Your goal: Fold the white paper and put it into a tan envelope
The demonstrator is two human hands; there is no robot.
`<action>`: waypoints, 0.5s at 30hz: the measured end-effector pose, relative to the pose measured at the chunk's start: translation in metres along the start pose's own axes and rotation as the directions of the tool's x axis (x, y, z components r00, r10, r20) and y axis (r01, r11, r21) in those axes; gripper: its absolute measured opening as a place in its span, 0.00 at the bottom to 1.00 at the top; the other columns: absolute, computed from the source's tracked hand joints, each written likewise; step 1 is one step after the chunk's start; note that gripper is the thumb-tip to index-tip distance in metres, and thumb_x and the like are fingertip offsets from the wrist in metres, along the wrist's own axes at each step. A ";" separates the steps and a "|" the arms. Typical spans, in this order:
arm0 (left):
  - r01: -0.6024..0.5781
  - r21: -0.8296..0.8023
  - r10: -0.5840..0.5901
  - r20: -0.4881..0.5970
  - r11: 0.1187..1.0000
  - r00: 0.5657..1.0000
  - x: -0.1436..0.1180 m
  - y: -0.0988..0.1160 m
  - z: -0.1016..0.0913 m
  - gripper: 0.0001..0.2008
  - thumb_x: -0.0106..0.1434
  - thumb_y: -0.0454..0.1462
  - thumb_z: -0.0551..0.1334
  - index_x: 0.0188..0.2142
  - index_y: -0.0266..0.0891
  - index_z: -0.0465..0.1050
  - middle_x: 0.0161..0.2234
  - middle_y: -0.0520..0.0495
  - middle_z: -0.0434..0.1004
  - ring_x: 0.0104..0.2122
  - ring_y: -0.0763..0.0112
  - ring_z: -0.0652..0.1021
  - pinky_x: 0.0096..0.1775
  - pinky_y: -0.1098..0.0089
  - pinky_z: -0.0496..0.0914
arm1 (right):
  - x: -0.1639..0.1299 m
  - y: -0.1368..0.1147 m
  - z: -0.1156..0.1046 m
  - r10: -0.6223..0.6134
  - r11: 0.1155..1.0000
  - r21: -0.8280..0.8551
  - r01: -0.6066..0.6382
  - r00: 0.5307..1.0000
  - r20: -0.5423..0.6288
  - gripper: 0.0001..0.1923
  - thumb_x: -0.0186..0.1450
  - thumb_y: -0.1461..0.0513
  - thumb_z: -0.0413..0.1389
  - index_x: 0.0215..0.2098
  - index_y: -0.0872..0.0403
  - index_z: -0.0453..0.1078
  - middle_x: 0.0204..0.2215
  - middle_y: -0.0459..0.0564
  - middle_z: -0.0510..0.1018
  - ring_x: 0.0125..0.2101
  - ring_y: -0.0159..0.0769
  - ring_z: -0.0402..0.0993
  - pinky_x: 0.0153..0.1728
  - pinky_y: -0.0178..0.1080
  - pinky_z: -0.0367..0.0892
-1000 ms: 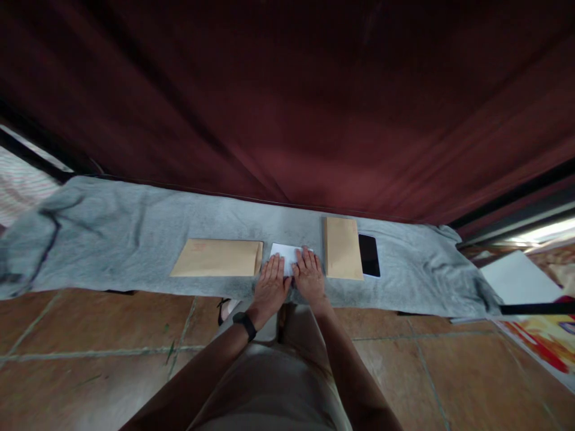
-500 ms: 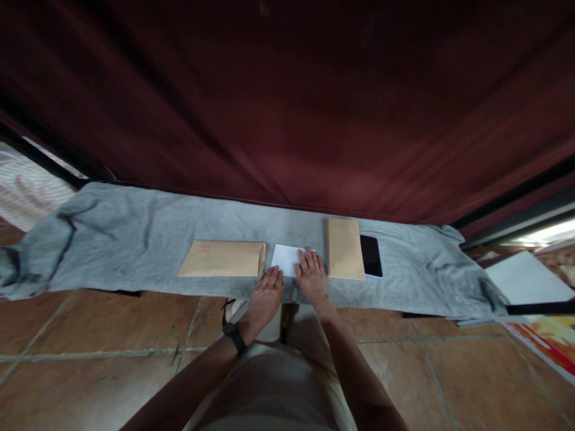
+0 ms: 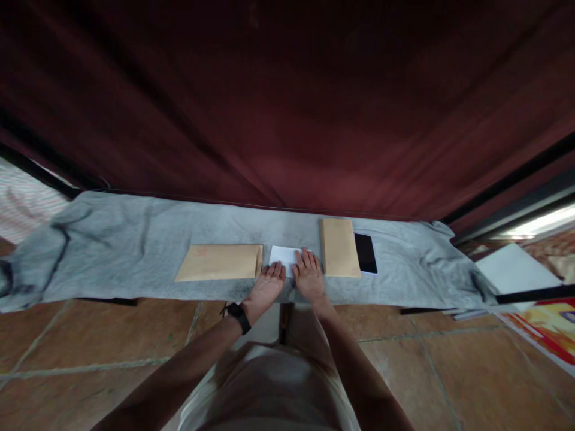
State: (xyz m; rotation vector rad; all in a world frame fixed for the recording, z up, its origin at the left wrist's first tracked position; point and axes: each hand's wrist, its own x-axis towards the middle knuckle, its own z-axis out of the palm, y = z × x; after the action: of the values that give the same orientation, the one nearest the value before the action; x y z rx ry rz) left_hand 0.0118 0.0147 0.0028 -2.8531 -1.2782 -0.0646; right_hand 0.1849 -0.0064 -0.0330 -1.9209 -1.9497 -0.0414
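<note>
A small white sheet of paper (image 3: 284,254), perhaps folded, lies flat on the grey cloth in front of me. My right hand (image 3: 309,276) rests flat on its right part, fingers spread. On its lower left edge lies my left hand (image 3: 269,284), palm down with the fingers stretched out; a dark watch is on that wrist. Just left of the paper is a brown envelope (image 3: 220,261), lying lengthwise with its flap end toward the paper. To the right is a stack of brown envelopes (image 3: 340,247), and a dark-screened phone (image 3: 366,253) lies against its right side.
The grey cloth (image 3: 135,239) covers a long narrow table. Behind it hangs a dark red curtain (image 3: 287,120). A white sheet or board (image 3: 516,267) and a red and yellow printed box (image 3: 548,326) sit at the far right. Tiled floor (image 3: 112,335) shows below.
My left hand has moved slightly right and up onto the paper's lower edge. The right hand stays on the paper. The whole view has shifted a little.
</note>
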 end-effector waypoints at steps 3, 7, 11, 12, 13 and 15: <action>-0.037 0.017 0.036 0.021 0.999 0.999 0.003 -0.005 -0.001 0.24 0.65 0.23 0.52 0.58 0.36 0.72 0.60 0.32 0.73 0.60 0.53 0.74 0.58 0.51 0.70 | 0.000 0.000 -0.001 0.004 0.999 0.035 -0.003 1.000 -0.018 0.26 0.77 0.56 0.47 0.69 0.57 0.61 0.69 0.61 0.62 0.69 0.51 0.57 0.67 0.55 0.53; -0.060 0.020 0.060 0.003 0.998 0.998 0.005 -0.011 -0.009 0.21 0.65 0.24 0.54 0.55 0.34 0.73 0.58 0.33 0.75 0.57 0.55 0.76 0.56 0.53 0.71 | -0.001 0.001 -0.007 0.005 0.990 0.141 -0.001 1.000 -0.027 0.25 0.77 0.55 0.45 0.68 0.56 0.63 0.67 0.59 0.66 0.68 0.47 0.59 0.68 0.55 0.52; -0.060 -0.008 0.059 -0.088 0.998 0.994 0.007 -0.017 -0.032 0.16 0.67 0.26 0.57 0.52 0.34 0.74 0.52 0.35 0.79 0.52 0.56 0.78 0.56 0.55 0.69 | -0.005 0.007 -0.022 -0.038 0.943 0.329 0.046 0.999 -0.031 0.27 0.76 0.52 0.47 0.68 0.53 0.62 0.66 0.56 0.69 0.67 0.44 0.61 0.69 0.54 0.52; -0.060 -0.030 0.056 -0.127 0.998 0.990 0.008 -0.019 -0.040 0.15 0.67 0.27 0.57 0.51 0.34 0.75 0.51 0.35 0.79 0.51 0.56 0.78 0.56 0.55 0.69 | -0.006 0.009 -0.026 -0.038 0.922 0.385 0.049 0.999 -0.037 0.27 0.75 0.51 0.49 0.68 0.52 0.62 0.65 0.55 0.70 0.66 0.44 0.63 0.68 0.53 0.54; -0.061 -0.061 0.050 -0.166 0.996 0.985 0.009 -0.021 -0.048 0.14 0.67 0.27 0.58 0.50 0.35 0.76 0.50 0.36 0.80 0.50 0.56 0.78 0.56 0.55 0.69 | -0.007 0.011 -0.031 -0.024 0.895 0.444 0.042 0.999 -0.045 0.27 0.74 0.50 0.50 0.67 0.51 0.63 0.64 0.55 0.71 0.65 0.44 0.65 0.67 0.52 0.57; -0.048 -0.149 0.013 -0.226 0.988 0.974 0.012 -0.027 -0.065 0.12 0.68 0.30 0.58 0.47 0.37 0.77 0.46 0.38 0.81 0.48 0.57 0.79 0.55 0.57 0.69 | -0.008 0.015 -0.040 0.047 0.822 0.569 -0.010 0.998 -0.051 0.24 0.73 0.50 0.50 0.62 0.50 0.69 0.60 0.55 0.76 0.60 0.44 0.71 0.62 0.49 0.64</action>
State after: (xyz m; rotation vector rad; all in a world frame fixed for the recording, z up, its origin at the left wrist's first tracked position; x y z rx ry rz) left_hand -0.0022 0.0399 0.0678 -2.8837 -1.2335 -0.4921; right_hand 0.2100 -0.0249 -0.0021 -1.5206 -1.6392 0.4393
